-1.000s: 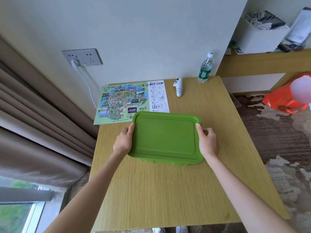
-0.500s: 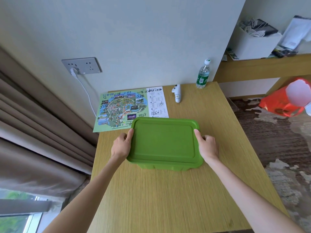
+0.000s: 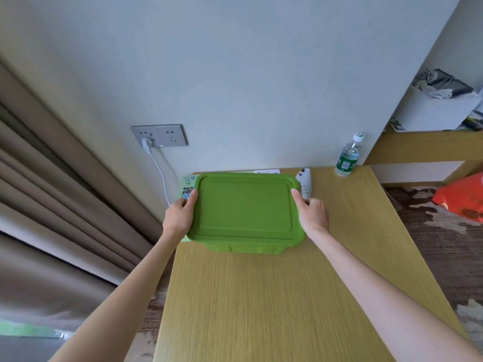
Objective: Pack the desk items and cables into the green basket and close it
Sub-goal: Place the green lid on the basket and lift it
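The green basket (image 3: 243,246) stands at the back of the wooden desk (image 3: 274,296) with its green lid (image 3: 245,205) on top. My left hand (image 3: 179,215) grips the lid's left edge, thumb on top. My right hand (image 3: 311,212) grips the right edge the same way. The basket covers most of a colourful map sheet (image 3: 188,188) lying against the wall. Its contents are hidden under the lid.
A white handheld device (image 3: 304,181) lies just right of the basket. A water bottle (image 3: 347,158) stands at the desk's back right corner. A white cable (image 3: 160,171) hangs from the wall socket (image 3: 159,135). Curtains hang left; a red bag (image 3: 462,197) sits right.
Both hands have slid the closed basket away from me, toward the wall, so it now covers most of the map sheet. The camera has tilted upward.
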The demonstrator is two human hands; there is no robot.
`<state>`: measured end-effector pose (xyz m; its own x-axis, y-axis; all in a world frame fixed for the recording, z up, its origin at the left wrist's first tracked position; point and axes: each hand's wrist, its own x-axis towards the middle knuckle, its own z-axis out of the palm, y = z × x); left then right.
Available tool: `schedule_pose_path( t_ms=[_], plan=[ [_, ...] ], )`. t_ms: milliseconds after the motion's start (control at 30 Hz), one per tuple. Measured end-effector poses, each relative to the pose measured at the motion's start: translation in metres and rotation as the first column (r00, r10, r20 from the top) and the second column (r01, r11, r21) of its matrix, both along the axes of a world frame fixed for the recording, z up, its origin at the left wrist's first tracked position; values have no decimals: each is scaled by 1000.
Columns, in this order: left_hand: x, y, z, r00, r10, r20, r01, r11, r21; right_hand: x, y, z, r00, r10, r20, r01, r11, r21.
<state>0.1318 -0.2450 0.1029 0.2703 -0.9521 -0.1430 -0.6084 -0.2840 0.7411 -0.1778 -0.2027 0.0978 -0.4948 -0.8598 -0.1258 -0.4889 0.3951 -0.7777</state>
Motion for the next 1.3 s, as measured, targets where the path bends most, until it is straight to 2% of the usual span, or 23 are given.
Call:
schedule_pose_path(
  t_ms=[367, 533, 867, 1300],
  plan=[
    [63, -117, -22, 992, 124, 0, -124, 992, 28, 58, -143, -6, 992, 103, -79, -101, 995, 26],
    [82, -153, -40, 987, 159, 5, -159, 986, 40, 76, -185, -22, 987, 155, -31, -155, 988, -1],
    [100, -184, -67, 987, 160, -24, -158, 984, 79, 94, -219, -55, 988, 153, -23, -151, 987, 53],
    [88, -216, -70, 992, 121, -23, -119, 991, 57, 83, -239, -59, 995, 92, -33, -91, 995, 38]
  ],
)
